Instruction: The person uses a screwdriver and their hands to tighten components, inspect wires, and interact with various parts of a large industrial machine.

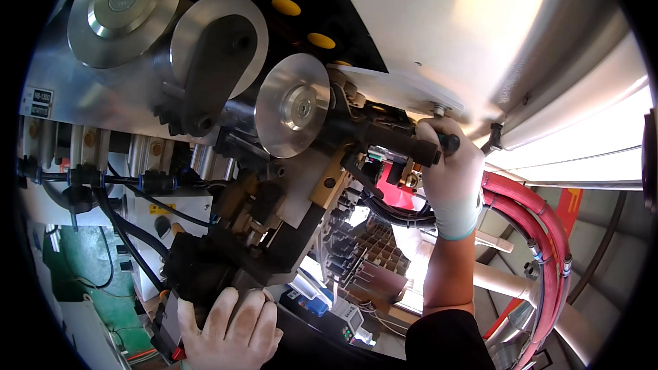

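My right hand [454,164], in a white glove, is closed around a small black handle [449,144] whose rounded end shows between the fingers. Beside it, a dark cylindrical bar [411,147] sticks out of the machine. Low in the view, my left hand [232,332], in a white glove with grey smudges, bends its fingers over the lower edge of a black machine block [205,260]. What its fingertips touch is hidden. Between my hands lies a metal mechanism with a brass-coloured block [330,179].
Three shiny metal rollers, one of them here [293,105], line the upper left. A white curved housing [466,20] overhangs my right hand. Thick red hoses [541,240] bend down at the right. Black air lines [130,247] hang at the left above a green floor [89,260].
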`<state>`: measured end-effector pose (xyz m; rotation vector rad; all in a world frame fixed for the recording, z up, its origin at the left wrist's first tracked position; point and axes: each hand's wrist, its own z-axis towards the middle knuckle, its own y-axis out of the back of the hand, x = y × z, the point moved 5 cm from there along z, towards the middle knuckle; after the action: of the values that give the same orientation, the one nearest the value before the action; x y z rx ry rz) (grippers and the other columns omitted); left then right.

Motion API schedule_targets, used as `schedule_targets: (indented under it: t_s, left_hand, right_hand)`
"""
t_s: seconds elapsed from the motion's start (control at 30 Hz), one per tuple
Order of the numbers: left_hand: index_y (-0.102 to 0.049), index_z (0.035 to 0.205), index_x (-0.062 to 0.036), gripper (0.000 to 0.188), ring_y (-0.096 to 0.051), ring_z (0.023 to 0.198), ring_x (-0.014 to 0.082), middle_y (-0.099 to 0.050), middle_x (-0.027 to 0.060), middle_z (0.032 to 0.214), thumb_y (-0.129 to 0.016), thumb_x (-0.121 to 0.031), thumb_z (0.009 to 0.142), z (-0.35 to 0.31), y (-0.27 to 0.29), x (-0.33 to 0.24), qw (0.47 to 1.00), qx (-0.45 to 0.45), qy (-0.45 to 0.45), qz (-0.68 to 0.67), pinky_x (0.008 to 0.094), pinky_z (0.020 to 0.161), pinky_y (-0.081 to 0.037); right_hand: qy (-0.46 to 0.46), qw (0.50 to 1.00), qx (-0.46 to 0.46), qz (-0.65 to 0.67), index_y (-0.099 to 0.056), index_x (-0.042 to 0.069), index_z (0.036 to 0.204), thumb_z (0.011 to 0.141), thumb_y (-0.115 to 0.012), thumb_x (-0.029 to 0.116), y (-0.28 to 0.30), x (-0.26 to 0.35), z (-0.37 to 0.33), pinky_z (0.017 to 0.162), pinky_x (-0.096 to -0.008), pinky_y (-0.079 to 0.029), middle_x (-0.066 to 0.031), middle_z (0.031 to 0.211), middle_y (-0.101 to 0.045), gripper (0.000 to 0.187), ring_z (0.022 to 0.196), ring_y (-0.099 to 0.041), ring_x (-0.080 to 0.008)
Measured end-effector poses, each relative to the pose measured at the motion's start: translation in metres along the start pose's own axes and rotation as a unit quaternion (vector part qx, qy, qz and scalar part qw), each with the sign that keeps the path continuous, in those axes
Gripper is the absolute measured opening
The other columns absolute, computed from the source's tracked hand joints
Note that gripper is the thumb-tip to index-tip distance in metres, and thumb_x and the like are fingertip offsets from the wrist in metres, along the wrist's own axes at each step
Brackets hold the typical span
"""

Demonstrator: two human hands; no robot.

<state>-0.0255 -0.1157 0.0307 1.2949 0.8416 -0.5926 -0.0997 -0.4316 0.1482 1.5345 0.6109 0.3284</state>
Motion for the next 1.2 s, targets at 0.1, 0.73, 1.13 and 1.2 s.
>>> schedule_targets:
  t_s: [0.1, 0.73, 1.13, 1.2]
  left_hand:
    - [-0.068, 0.113, -0.0234, 0.032, -0.063, 0.116, 0.0184, -0.067, -0.0056, 0.125, -0.07, -0.037, 0.085, -0.001, 0.0, 0.002, 1.0, 0.007, -0.004, -0.012, 0.0604, 0.096, -0.036]
    - [-0.069, 0.114, -0.0253, 0.028, -0.063, 0.117, 0.0172, -0.067, -0.0071, 0.125, -0.066, -0.041, 0.091, -0.004, -0.003, 0.001, 1.0, 0.014, -0.012, 0.026, 0.0633, 0.102, -0.033]
    - [-0.07, 0.116, -0.0265, 0.032, -0.063, 0.117, 0.0149, -0.067, -0.0082, 0.125, -0.069, -0.041, 0.087, -0.005, -0.005, 0.002, 0.995, 0.015, -0.057, 0.078, 0.0625, 0.103, -0.032]
    - [-0.07, 0.116, -0.0265, 0.032, -0.063, 0.116, 0.0148, -0.067, -0.0083, 0.125, -0.069, -0.041, 0.087, -0.006, -0.004, 0.007, 0.98, 0.045, -0.126, 0.146, 0.0625, 0.103, -0.032]
  right_hand:
    - [0.044, 0.999, -0.018, 0.001, -0.076, 0.004, 0.1, 0.097, -0.071, 0.012, -0.001, -0.005, -0.003, 0.063, -0.0306, -0.055, -0.0136, 0.077, -0.072, 0.01, 0.063, -0.07, -0.0206]
    - [0.045, 0.997, -0.045, 0.044, -0.075, -0.002, 0.107, 0.094, -0.069, 0.01, 0.019, -0.02, -0.024, 0.077, -0.0296, -0.056, -0.0143, 0.09, -0.075, 0.018, 0.078, -0.07, -0.0189]
    - [0.054, 0.998, -0.01, 0.011, -0.073, -0.001, 0.101, 0.097, -0.065, 0.008, 0.015, -0.005, -0.009, 0.068, -0.0303, -0.054, -0.0138, 0.08, -0.071, 0.012, 0.066, -0.067, -0.0218]
    - [0.075, 0.997, -0.014, -0.026, -0.072, 0.001, 0.099, 0.098, -0.065, 0.008, 0.011, 0.0, -0.004, 0.067, -0.0305, -0.054, -0.0135, 0.079, -0.071, 0.011, 0.064, -0.067, -0.0232]
